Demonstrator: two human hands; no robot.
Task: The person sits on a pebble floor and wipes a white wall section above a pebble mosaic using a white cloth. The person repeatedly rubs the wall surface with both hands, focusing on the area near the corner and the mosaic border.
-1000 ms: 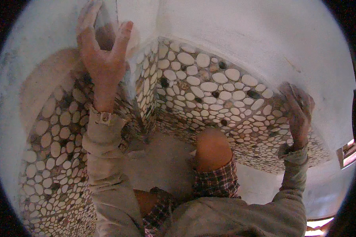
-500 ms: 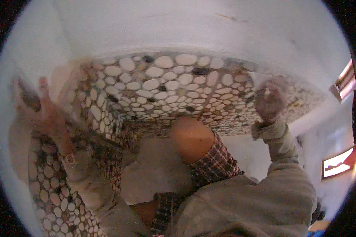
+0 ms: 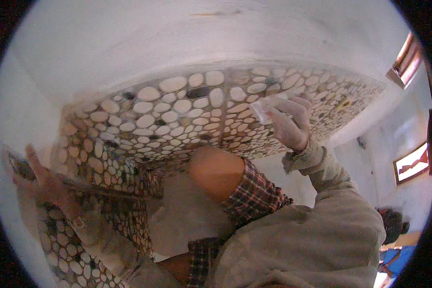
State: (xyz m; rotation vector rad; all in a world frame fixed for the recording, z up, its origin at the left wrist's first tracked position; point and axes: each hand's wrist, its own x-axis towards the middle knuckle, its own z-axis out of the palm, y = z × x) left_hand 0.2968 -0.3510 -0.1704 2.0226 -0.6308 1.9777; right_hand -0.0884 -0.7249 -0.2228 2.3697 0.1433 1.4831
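Note:
My right hand (image 3: 293, 117) is closed on a thin, whitish flat piece (image 3: 260, 111), which sticks out on its left side. I cannot tell whether that piece is paper, cloth or plastic. The fingers are dusty white and lie close to the pebble-covered surface (image 3: 180, 108), with its pale oval stones and a few dark ones. At the far left, my left hand (image 3: 45, 185) has thumb and fingers apart against the pale wall, beside a pebbled ledge. A dark patch shows between its thumb and fingers; what it is stays unclear.
A smooth white wall (image 3: 216, 36) curves above the pebbles. My bare knee (image 3: 216, 170) is close to the pebbled surface. Another pebbled area (image 3: 69, 249) lies at lower left. Small windows (image 3: 411, 163) and a blue thing (image 3: 402, 259) are at the right.
The view has turned, so the pebbled surface appears farther left. My right hand, blurred before, shows sharply, with the whitish piece lower. My left hand appears lower but remains by the left wall.

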